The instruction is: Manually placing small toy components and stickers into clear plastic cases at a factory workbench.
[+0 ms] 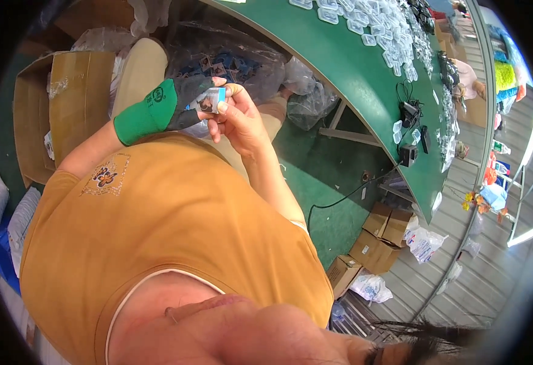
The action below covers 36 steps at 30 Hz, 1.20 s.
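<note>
- Green flooring and a long green table [345,67] fill the background of a workshop, seen from above the person's chest.
- Nearest the camera is an orange shirt [175,237], with both forearms rising from it toward the top of the view.
- At the left, the left hand [178,103], in a green and dark fingerless glove, pinches one end of a small flat packet [213,100].
- Beside it, the bare right hand [239,118] grips the packet's other end with thumb and fingertips, so both hands meet, clamped on it.
- That packet sits in the air above the lap, its long axis roughly left to right between the hands and its printed face turned toward the camera.
- Just behind the hands lies a clear plastic bag [230,61] of similar packets.
- An open cardboard box [65,103] stands to the left.
- Farther off, many small clear trays [376,27] cover the table.
- More cardboard boxes [379,240] rest on the floor to the right.
</note>
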Each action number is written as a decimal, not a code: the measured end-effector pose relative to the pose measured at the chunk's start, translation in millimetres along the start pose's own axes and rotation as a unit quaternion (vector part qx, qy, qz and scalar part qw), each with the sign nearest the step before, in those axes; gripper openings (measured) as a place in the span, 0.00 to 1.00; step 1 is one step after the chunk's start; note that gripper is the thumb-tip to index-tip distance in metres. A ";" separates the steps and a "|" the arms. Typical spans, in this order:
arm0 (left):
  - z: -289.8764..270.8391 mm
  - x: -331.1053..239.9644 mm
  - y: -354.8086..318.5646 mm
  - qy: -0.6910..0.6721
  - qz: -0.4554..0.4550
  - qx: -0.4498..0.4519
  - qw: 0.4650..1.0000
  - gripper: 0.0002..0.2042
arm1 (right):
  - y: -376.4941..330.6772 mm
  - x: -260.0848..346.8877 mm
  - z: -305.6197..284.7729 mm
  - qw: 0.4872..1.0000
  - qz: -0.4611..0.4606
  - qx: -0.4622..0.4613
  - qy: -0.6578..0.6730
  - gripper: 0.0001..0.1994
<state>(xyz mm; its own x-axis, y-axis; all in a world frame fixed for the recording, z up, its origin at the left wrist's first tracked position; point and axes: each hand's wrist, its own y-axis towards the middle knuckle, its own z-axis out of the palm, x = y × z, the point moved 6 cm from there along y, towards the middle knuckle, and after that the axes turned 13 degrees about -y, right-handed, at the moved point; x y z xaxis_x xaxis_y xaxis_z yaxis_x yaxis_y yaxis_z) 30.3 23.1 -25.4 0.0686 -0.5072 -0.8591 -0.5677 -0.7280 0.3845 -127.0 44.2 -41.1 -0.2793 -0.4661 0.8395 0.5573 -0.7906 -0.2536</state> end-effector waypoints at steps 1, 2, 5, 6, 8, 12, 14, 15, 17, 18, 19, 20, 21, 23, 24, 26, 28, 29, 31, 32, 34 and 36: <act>2.3 4.9 1.8 0.010 -0.009 0.008 1.000 0.31 | 2.6 -3.0 -3.9 1.000 -0.003 -0.002 -0.002 0.14; 3.5 8.3 3.4 0.020 -0.017 0.015 1.000 0.30 | 7.1 -8.6 -9.6 1.000 -0.010 -0.020 0.021 0.13; 7.7 8.6 11.9 -0.044 -0.088 0.036 0.994 0.31 | 16.4 -16.0 -19.4 0.994 -0.046 -0.095 0.005 0.12; 11.2 13.2 14.9 -0.121 -0.182 0.072 0.973 0.33 | 19.1 -15.9 -24.1 0.985 -0.072 -0.155 -0.029 0.12; 12.5 24.5 11.8 -0.052 -0.133 0.043 0.989 0.34 | 33.0 -32.0 -34.1 0.962 -0.093 -0.256 0.011 0.12; -19.3 29.9 30.3 0.138 0.009 -0.040 0.990 0.39 | 25.6 -91.5 -132.9 0.941 -0.062 -0.332 -0.009 0.12; -48.3 30.3 33.3 0.251 0.071 -0.102 0.960 0.37 | 11.7 -95.2 -139.9 0.929 -0.054 -0.364 -0.034 0.11; -60.1 31.1 41.0 0.255 0.075 -0.109 0.958 0.37 | 4.0 -93.7 -139.5 0.920 -0.043 -0.387 -0.042 0.11; -87.0 17.5 63.1 0.364 0.113 -0.164 0.910 0.32 | 2.1 -89.3 -130.2 0.921 -0.026 -0.385 -0.045 0.11; -98.4 19.7 74.2 0.395 0.093 -0.165 0.899 0.29 | 5.7 -88.7 -125.8 0.922 -0.002 -0.385 -0.044 0.11; -106.7 19.6 82.8 0.396 0.098 -0.167 0.898 0.29 | 10.7 -85.4 -122.4 0.922 -0.007 -0.386 -0.045 0.11; -114.0 22.1 90.3 0.410 0.083 -0.161 0.894 0.27 | 18.3 -83.7 -116.0 0.931 -0.009 -0.361 -0.047 0.11; -120.6 26.2 96.5 0.425 0.068 -0.155 0.889 0.25 | 25.2 -81.8 -110.0 0.940 -0.010 -0.337 -0.049 0.11; -130.2 47.2 97.4 0.401 0.073 -0.159 0.899 0.22 | 35.2 -67.8 -98.6 0.945 -0.017 -0.321 -0.057 0.11; -134.5 59.6 95.4 0.386 0.057 -0.144 0.910 0.21 | 40.5 -60.5 -90.5 0.949 -0.020 -0.306 -0.068 0.11; -136.7 63.8 98.0 0.369 0.043 -0.128 0.920 0.21 | 48.7 -43.8 -75.9 0.957 -0.036 -0.278 -0.079 0.11; -132.9 55.4 98.9 0.392 0.059 -0.112 0.911 0.18 | 56.6 -24.0 -66.5 0.956 -0.054 -0.272 -0.094 0.11; -133.3 55.5 98.5 0.392 0.061 -0.114 0.911 0.18 | 60.7 -13.6 -62.9 0.956 -0.070 -0.265 -0.108 0.11; -134.3 48.1 93.7 0.383 0.132 -0.137 0.904 0.22 | 68.7 7.3 -58.7 0.957 -0.094 -0.249 -0.115 0.10; -132.9 39.8 94.4 0.382 0.135 -0.136 0.904 0.22 | 70.4 26.7 -54.6 0.943 -0.144 -0.259 -0.149 0.11; -130.6 18.5 89.2 0.332 0.132 -0.174 0.918 0.29 | 70.7 65.5 -41.4 0.916 -0.211 -0.278 -0.200 0.15; -109.6 1.3 83.7 0.318 0.145 -0.146 0.925 0.33 | 73.0 93.8 -26.1 0.908 -0.229 -0.255 -0.242 0.19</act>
<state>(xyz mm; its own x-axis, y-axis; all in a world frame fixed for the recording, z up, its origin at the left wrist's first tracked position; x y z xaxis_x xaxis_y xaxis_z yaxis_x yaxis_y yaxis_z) 72.8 -89.1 42.7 0.4693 -0.8025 -0.3685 -0.3980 -0.5647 0.7230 -132.9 -67.6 6.6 0.0553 0.0887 0.9945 0.0015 -0.9961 0.0887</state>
